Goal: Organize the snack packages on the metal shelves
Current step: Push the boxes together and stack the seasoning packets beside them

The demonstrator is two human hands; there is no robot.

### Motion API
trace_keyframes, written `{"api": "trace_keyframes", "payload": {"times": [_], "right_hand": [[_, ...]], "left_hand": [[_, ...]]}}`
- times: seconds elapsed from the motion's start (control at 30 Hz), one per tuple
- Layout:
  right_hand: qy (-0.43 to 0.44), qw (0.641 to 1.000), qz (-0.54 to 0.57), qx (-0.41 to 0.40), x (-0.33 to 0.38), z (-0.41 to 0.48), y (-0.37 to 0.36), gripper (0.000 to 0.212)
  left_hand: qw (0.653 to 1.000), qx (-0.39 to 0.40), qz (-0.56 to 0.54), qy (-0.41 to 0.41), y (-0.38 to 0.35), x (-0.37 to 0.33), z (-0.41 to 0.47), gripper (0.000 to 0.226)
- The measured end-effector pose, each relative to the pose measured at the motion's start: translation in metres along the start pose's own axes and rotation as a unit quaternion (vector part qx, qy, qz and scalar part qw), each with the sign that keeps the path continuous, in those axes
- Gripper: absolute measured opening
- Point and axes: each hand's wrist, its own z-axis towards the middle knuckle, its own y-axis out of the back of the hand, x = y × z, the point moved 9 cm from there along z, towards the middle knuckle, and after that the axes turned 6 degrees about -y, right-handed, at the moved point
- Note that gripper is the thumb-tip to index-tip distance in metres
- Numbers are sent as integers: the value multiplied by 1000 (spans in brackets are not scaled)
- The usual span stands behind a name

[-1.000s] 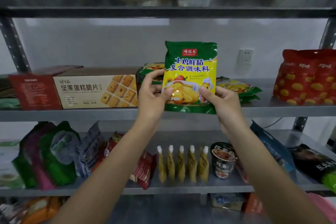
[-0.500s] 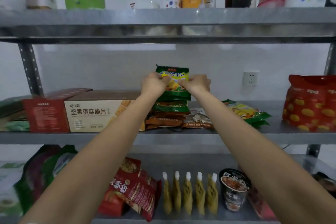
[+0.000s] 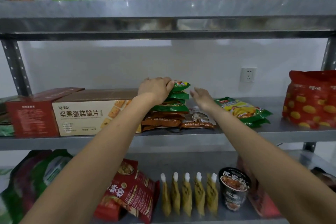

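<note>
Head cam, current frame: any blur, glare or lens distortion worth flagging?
Head view: the right hand is motion-smeared, while the left hand gripping the packs is sharper. Head view: the box print reads crisply, but the pouches look soft. Head view: small glints on the top shelf, uprights splay outward, light is flat.

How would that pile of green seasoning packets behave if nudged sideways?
Probably slides apart: the green packets look glossy and lie loosely piled on brown pouches. Likely floppy, since their edges sag unevenly. The left hand gripping the top suggests it needs steadying.
</note>
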Motion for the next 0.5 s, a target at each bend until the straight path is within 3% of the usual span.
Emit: {"api": "trace_keyframes", "payload": {"times": [0.07, 0.13, 0.33, 0.5], "right_hand": [[27, 984, -151, 87, -26, -5, -28, 54], [24, 963, -230, 138, -46, -11, -44, 54], [133, 945, -294, 48, -26, -31, -30, 55], [126, 941, -265, 166, -33, -54, -38, 66]], "left_hand": [[1000, -13, -6, -4, -1, 3, -2, 48], [1000, -18, 2, -8, -3, 4, -3, 48], [1000, -13, -2, -7, -7, 4, -1, 48], [1000, -23, -1, -3, -6, 3, -3, 49]]}}
